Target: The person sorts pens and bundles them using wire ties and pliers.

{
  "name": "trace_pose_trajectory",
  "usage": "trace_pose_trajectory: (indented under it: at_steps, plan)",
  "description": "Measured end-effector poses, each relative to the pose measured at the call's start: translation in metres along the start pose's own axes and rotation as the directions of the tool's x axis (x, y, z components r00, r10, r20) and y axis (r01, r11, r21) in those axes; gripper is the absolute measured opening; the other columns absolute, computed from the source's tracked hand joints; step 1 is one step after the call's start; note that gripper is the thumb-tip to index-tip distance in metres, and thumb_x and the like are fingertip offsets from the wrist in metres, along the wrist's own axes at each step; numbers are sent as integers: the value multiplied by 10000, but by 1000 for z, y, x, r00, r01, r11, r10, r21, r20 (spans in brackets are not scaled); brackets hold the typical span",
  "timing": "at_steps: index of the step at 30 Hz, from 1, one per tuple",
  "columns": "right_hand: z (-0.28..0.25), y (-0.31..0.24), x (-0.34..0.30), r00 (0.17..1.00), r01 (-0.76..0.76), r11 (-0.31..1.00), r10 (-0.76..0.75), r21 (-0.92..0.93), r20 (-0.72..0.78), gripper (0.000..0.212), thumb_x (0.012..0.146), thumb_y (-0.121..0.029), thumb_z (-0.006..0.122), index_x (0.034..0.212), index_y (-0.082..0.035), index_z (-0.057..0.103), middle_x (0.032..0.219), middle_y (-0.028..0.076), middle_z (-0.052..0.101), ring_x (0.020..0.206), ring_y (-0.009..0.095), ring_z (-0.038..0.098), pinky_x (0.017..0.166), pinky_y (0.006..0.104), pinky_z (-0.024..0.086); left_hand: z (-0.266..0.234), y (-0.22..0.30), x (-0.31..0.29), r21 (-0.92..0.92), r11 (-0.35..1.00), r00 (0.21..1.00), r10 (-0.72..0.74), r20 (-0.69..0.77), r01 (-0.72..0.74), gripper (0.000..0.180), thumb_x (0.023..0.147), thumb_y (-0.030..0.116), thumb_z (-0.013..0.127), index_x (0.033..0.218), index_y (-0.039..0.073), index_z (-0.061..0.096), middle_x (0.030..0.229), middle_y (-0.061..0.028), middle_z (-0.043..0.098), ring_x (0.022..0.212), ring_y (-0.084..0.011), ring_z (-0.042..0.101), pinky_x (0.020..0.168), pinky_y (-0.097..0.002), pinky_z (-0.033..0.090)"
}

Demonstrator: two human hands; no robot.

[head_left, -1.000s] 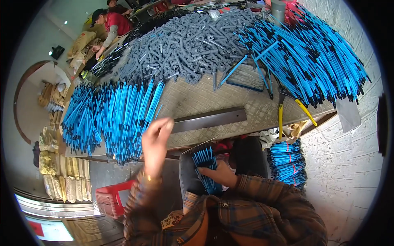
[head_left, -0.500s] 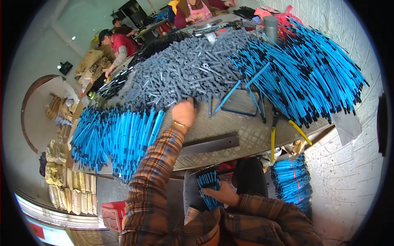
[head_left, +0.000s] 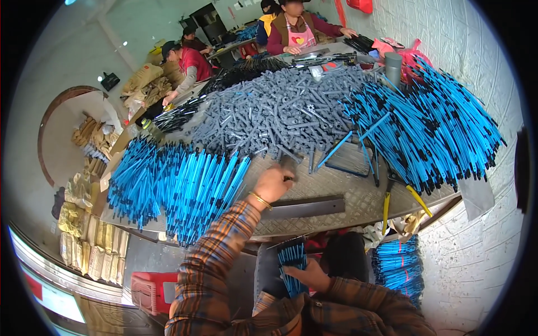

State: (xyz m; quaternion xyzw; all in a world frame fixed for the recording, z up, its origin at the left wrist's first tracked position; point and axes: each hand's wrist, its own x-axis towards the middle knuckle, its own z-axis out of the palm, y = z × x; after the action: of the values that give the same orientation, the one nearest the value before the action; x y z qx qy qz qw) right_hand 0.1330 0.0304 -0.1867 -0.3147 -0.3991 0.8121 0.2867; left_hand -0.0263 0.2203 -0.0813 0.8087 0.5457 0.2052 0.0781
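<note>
My left hand (head_left: 273, 183), with a bracelet at the wrist, is over the table at the near edge of a heap of grey plastic tube-like parts (head_left: 280, 112). Its fingers are closed on a grey plastic part (head_left: 288, 166), smeared by motion. Down at my lap, my right hand (head_left: 309, 275) wraps round a bundle of thin blue rods (head_left: 292, 256) with black ends. Left of my left hand lies a row of blue rods with black tips (head_left: 202, 190). A bigger pile of such rods (head_left: 426, 129) is to the right of the grey heap.
A dark flat bar (head_left: 305, 208) lies near the table's front edge. Pliers with yellow handles (head_left: 416, 199) overhang the right side. Tied blue bundles (head_left: 398, 269) are below the table; a red plastic stool (head_left: 151, 291) is at lower left. Other people (head_left: 300, 39) work at the far side.
My left hand has drawn back from the grey heap toward me, carrying a grey part. The view has shifted, showing more of the far side. My right hand still grips the blue rods.
</note>
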Motion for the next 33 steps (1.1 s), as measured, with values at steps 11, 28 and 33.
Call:
trace_pose_trajectory:
  at_steps: [11, 28, 33]
  plan:
    - [23, 8, 29, 1000, 18, 999, -18, -31, -7, 212, 829, -238, 641, 899, -38, 637, 791, -14, 617, 682, 43, 536, 597, 217, 440, 8, -80, -38, -386, 910, 953, -240, -185, 154, 193, 767, 141, 662, 921, 24, 652, 800, -107, 641, 715, -176, 601, 654, -274, 464]
    - [37, 2, 9, 1000, -10, 1000, 10, -13, -7, 204, 820, -206, 653, 906, -22, 643, 788, 6, 634, 683, 56, 571, 600, 217, 471, -8, -15, -16, 224, 954, 967, -226, 113, 197, 267, 802, 389, 547, 897, 145, 601, 821, -136, 641, 776, -333, 609, 660, -437, 471]
    - [45, 0, -18, 999, -22, 999, 24, 45, -41, 206, 820, -197, 653, 923, -19, 639, 789, 10, 636, 674, 56, 573, 596, 213, 476, -18, 11, -41, 18, 981, 979, -192, 65, 191, 255, 818, 272, 570, 1023, 120, 574, 819, -141, 631, 738, -278, 615, 633, -379, 474]
